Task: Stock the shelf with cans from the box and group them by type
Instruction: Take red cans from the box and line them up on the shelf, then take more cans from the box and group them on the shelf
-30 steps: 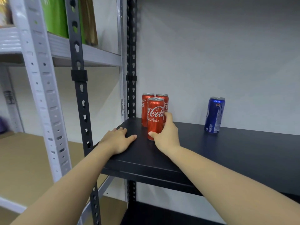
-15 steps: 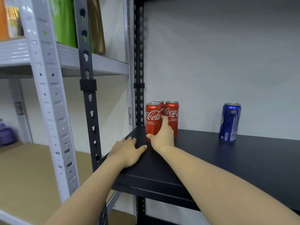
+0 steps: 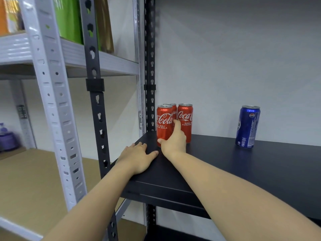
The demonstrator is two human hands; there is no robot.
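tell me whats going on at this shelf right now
A person is stocking a black shelf with drink cans. Three red cola cans stand clustered in the back left corner, and one blue cola can stands apart to the right, by the wall. The right hand reaches between the two front red cans, index finger straight and touching them, thumb at the base of the left one. The left hand rests flat on the shelf's front left corner. No box is in view.

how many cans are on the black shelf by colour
red cola cans: 3 (one mostly hidden behind the front two)
blue cola can: 1
total: 4
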